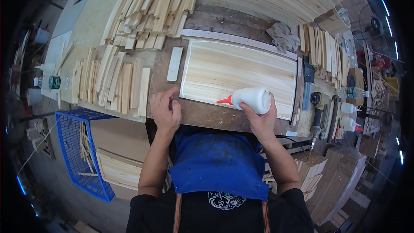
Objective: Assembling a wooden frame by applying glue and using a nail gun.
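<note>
A pale rectangular wooden panel [237, 71] lies flat on the brown workbench, and a white line of glue runs along its edges. My right hand [265, 124] is closed around a white glue bottle [254, 99] with a red nozzle. The bottle is tilted over, and its tip points left, close to the panel's near edge. Beside the panel's near left corner, my left hand [165, 113] rests at the bench edge with thumb and forefinger apart, holding nothing. A narrow whitish block [174, 64] sits just beyond that hand. Along the panel's far edge runs a long pale rail [241, 42].
Wooden strips [151, 13] are piled at the far left, with shorter strips [114, 82] nearer. More strips [323, 54] stand right of a grey cloth [283, 36]. A power drill [318, 114] and white bottles [348, 124] lie at right. A blue crate [84, 155] stands below left.
</note>
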{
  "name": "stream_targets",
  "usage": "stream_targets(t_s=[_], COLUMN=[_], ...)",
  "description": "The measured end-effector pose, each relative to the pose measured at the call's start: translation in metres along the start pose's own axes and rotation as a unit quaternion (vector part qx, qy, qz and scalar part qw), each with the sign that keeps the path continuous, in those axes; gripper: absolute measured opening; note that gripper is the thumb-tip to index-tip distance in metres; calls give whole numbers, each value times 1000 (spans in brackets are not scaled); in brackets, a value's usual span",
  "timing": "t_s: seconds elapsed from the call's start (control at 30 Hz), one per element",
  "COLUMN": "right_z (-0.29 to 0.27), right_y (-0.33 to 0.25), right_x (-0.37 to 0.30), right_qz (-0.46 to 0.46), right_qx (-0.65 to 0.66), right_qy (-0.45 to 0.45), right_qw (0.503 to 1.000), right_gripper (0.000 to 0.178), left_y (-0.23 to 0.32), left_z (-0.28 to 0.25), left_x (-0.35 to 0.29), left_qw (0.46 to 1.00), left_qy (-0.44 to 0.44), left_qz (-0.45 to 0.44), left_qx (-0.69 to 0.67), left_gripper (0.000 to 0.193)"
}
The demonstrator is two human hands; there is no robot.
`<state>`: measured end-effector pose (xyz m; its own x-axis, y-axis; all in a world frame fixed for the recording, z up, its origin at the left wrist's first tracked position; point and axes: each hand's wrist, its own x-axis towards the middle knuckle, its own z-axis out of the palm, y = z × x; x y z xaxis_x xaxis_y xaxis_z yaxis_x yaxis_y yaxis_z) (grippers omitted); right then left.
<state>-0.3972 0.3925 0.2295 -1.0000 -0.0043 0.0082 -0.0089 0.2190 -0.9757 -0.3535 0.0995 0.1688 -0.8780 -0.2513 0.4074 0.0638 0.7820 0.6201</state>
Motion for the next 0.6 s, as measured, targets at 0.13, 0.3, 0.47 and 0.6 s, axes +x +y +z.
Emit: stream_targets(t_s=[0.13, 0.3, 0.47, 0.6], right_z=[20, 52, 78, 90], right_y=[-2, -7, -10, -10], right_x=[6, 17, 25, 24], right_qz=[-23, -36, -54, -31], right_qx=[1, 4, 27, 41], right_qy=[-29, -57, -73, -72], right_qw=[999, 998, 995, 996], right_gripper=[51, 52, 53, 52], left_y=[-4, -5, -3, -4], left_z=[3, 3, 2, 2], left_x=[-6, -5, -3, -5], left_qw=[996, 991, 989, 989], left_qy=[68, 110, 121, 126], left_qz=[17, 31, 35, 37], left_qx=[-51, -66, -73, -69], left_gripper=[34, 29, 22, 21])
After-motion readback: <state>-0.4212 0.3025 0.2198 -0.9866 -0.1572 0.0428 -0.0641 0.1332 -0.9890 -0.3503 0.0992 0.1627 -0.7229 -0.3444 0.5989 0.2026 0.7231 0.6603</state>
